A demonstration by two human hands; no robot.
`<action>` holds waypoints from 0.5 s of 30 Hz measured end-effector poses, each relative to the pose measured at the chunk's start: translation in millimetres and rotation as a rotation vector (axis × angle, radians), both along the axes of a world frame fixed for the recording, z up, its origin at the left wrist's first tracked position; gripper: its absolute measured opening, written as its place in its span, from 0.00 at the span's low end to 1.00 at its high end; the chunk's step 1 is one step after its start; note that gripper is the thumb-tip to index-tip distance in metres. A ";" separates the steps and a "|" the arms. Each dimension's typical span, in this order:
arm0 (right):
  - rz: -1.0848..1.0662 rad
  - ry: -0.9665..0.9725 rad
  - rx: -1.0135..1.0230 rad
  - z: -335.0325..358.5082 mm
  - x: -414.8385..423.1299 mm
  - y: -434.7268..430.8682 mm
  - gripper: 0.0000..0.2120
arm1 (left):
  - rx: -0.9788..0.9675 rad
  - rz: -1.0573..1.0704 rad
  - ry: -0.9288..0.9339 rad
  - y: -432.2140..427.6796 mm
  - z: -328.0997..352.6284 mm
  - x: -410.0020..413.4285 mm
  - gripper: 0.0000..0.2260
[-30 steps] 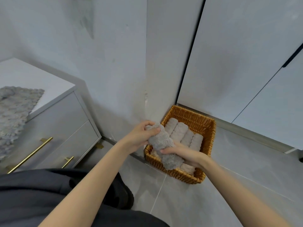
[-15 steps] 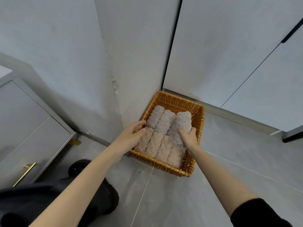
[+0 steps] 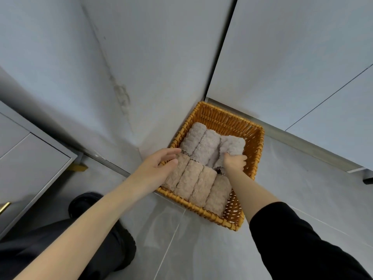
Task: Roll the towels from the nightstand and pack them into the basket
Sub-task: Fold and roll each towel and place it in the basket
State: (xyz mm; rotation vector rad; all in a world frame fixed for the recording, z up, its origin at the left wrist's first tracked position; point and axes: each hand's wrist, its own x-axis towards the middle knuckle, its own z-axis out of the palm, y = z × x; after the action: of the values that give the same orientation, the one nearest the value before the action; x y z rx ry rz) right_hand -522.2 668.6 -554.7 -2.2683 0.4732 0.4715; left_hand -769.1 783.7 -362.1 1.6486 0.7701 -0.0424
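Right hand (image 3: 234, 162) grips grey rolled fleece towel (image 3: 232, 147) inside orange wicker basket (image 3: 255, 156); left hand (image 3: 156, 165) hovers beside, fingers relaxed.

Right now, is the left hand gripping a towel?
No, the left hand is open, fingers straight, by the rim of the basket; only the right hand grips a grey rolled towel.
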 end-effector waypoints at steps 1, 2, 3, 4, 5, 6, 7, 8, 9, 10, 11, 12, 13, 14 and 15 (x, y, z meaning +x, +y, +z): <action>-0.080 0.005 0.000 0.0 0.9 0.2 0.34 | -0.004 -0.001 0.001 -0.2 0.0 0.8 0.14; -0.140 -0.003 -0.008 -1.8 2.2 0.8 0.34 | -0.014 -0.001 0.002 0.3 -1.4 2.1 0.13; -0.169 -0.024 -0.028 -2.8 2.6 0.6 0.35 | -0.023 -0.002 0.003 0.4 -2.1 3.1 0.13; -0.167 -0.051 -0.052 -4.6 2.3 0.1 0.34 | -0.028 -0.007 0.006 0.3 -3.0 4.1 0.13; -0.142 -0.080 -0.072 -6.1 1.9 0.5 0.34 | -0.031 -0.015 0.009 0.3 -3.9 5.2 0.13; -0.105 -0.101 -0.085 -7.9 0.9 1.4 0.33 | -0.033 -0.023 0.010 0.0 -4.4 5.4 0.12; -0.058 -0.104 -0.082 -9.1 -0.1 3.0 0.33 | -0.035 -0.027 0.011 -0.3 -4.8 5.6 0.12; -0.006 -0.087 -0.063 -10.6 -0.7 5.7 0.33 | -0.036 -0.030 0.012 -0.3 -5.7 6.0 0.11; 0.051 -0.055 -0.036 -11.1 -2.1 9.0 0.35 | -0.037 -0.031 0.013 -0.2 -6.7 6.0 0.11; 0.099 -0.021 -0.006 -11.2 -3.3 13.1 0.36 | -0.039 -0.032 0.012 0.2 -7.0 5.9 0.11; 0.133 0.006 0.030 -11.1 -4.4 17.2 0.36 | -0.044 -0.034 0.010 0.6 -7.5 6.0 0.10; 0.151 0.023 0.071 -11.0 -5.8 21.1 0.35 | -0.050 -0.034 0.007 0.8 -7.2 5.6 0.10; 0.156 0.032 0.116 -11.2 -7.2 23.8 0.35 | -0.052 -0.035 0.005 1.0 -6.9 5.4 0.10; 0.151 0.041 0.161 -11.6 -8.2 25.2 0.34 | -0.050 -0.035 0.004 1.2 -7.1 4.9 0.10; 0.138 0.053 0.201 -11.3 -9.3 25.6 0.33 | -0.046 -0.036 0.004 1.3 -7.3 4.4 0.10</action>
State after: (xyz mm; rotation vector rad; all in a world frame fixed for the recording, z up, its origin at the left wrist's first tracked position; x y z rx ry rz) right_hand -531.6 694.2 -566.0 -2.1065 0.2830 0.6217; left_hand -764.7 785.0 -369.4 1.6194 0.7377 -0.0880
